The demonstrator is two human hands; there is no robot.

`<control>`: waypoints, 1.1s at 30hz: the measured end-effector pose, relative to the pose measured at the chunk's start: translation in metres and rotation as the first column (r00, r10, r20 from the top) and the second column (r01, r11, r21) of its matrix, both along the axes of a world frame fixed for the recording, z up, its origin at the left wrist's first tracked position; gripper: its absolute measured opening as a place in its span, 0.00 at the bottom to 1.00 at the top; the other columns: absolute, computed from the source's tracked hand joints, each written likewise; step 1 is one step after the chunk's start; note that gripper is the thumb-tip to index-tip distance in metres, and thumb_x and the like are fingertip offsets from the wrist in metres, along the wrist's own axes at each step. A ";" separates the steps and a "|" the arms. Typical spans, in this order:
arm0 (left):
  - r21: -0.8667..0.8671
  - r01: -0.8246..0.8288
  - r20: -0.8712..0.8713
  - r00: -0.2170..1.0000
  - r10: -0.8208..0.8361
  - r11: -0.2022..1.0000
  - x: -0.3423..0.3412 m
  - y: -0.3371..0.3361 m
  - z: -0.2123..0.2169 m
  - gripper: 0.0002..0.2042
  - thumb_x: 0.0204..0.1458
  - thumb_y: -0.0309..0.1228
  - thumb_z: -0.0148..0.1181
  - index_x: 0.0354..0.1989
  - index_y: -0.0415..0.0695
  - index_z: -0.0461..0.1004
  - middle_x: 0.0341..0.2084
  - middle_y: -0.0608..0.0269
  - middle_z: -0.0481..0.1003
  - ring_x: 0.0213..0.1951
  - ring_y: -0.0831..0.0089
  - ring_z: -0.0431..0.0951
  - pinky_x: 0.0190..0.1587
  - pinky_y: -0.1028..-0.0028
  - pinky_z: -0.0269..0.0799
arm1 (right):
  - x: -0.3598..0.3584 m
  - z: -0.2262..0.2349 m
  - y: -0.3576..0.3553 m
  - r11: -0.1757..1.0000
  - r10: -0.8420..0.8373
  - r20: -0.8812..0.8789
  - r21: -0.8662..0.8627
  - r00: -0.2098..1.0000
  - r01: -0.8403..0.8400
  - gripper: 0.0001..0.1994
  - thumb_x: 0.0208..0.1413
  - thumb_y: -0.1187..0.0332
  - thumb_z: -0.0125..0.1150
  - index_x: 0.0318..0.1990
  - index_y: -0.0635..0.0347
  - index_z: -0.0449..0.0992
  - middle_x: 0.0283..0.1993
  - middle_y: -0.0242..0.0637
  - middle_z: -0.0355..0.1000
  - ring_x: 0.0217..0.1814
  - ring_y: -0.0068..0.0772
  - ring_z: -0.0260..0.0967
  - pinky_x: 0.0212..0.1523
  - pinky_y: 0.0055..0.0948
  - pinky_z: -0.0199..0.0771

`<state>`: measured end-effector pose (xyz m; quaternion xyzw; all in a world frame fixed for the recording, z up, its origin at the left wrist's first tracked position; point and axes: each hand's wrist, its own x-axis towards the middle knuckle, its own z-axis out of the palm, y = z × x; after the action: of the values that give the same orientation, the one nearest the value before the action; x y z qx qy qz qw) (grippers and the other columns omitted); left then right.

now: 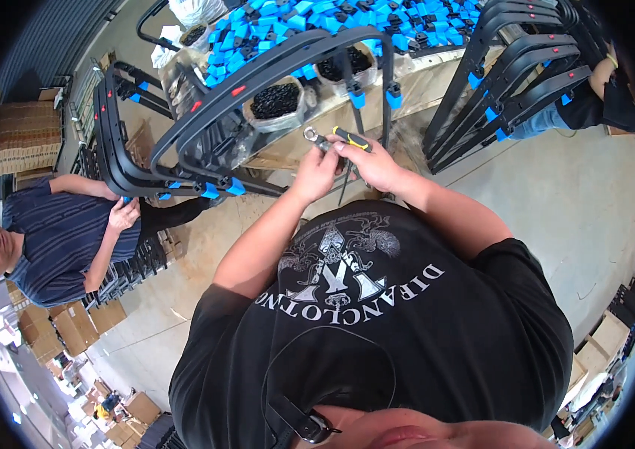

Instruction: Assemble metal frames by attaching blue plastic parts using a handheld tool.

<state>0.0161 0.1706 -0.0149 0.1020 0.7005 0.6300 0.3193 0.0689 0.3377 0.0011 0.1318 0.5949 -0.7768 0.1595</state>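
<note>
My two hands are close together in front of my chest, near the dark frames. My left hand (316, 172) is closed around a metal wrench (311, 135), whose ring end sticks out past the fingers. In my right hand (377, 166) is a tool with a yellow-and-black handle (353, 139), gripped near the fingertips. A thin dark rod (345, 188) points down below the hands; which tool it belongs to I cannot tell. Just beyond stands a curved black tubular frame (258, 72) with red marks and blue end caps.
Blue and black plastic parts (272, 34) cover the workbench (415, 71). Bags of small black pieces (275, 101) stand along its near edge. More black frames (512, 75) lean at the right beside a person's arm (602, 78). A co-worker (71, 232) at the left touches another frame (112, 142).
</note>
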 end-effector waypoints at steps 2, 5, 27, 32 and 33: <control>0.046 -0.064 -0.102 0.992 0.068 0.997 0.001 0.044 -0.018 0.11 0.67 0.33 0.50 0.47 0.39 0.73 0.33 0.64 0.79 0.32 0.74 0.77 0.39 0.69 0.75 | -0.006 -0.024 0.032 0.999 -0.043 -0.097 0.023 0.994 0.045 0.20 0.67 0.58 0.56 0.62 0.54 0.75 0.44 0.28 0.77 0.41 0.21 0.73 0.36 0.26 0.73; 0.058 -0.148 -0.244 0.957 0.157 0.987 -0.006 0.086 -0.022 0.12 0.67 0.34 0.49 0.49 0.39 0.72 0.33 0.62 0.80 0.32 0.71 0.79 0.40 0.69 0.75 | -0.008 -0.025 0.085 0.990 -0.091 -0.166 -0.121 0.982 0.071 0.22 0.64 0.60 0.60 0.62 0.62 0.73 0.46 0.34 0.78 0.40 0.28 0.75 0.44 0.30 0.76; 0.007 -0.182 0.354 0.920 0.168 0.983 -0.041 0.210 0.002 0.15 0.62 0.26 0.51 0.56 0.34 0.65 0.36 0.53 0.76 0.24 0.72 0.75 0.22 0.71 0.71 | -0.085 -0.075 0.225 0.878 -0.468 0.186 -0.011 0.864 0.478 0.16 0.62 0.55 0.62 0.42 0.60 0.74 0.28 0.27 0.67 0.28 0.20 0.59 0.31 0.26 0.61; -0.027 -0.180 0.408 0.896 0.176 0.983 -0.052 0.214 0.014 0.10 0.60 0.26 0.53 0.46 0.33 0.68 0.34 0.52 0.77 0.25 0.71 0.76 0.23 0.71 0.72 | -0.094 -0.090 0.233 0.859 -0.498 0.216 -0.006 0.840 0.512 0.18 0.64 0.51 0.59 0.40 0.61 0.74 0.26 0.27 0.66 0.26 0.20 0.58 0.29 0.25 0.59; -0.034 -0.193 0.433 0.881 0.188 0.981 -0.054 0.213 0.016 0.10 0.60 0.25 0.53 0.45 0.32 0.69 0.33 0.52 0.78 0.25 0.71 0.77 0.24 0.71 0.73 | -0.096 -0.091 0.232 0.861 -0.494 0.218 -0.008 0.841 0.508 0.18 0.64 0.51 0.59 0.40 0.61 0.74 0.26 0.27 0.66 0.26 0.20 0.58 0.29 0.25 0.59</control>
<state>-0.0378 0.3837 0.0008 -0.1087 0.6150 0.6688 0.4033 -0.0271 0.5693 -0.0894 0.3581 0.4941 -0.7921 0.0166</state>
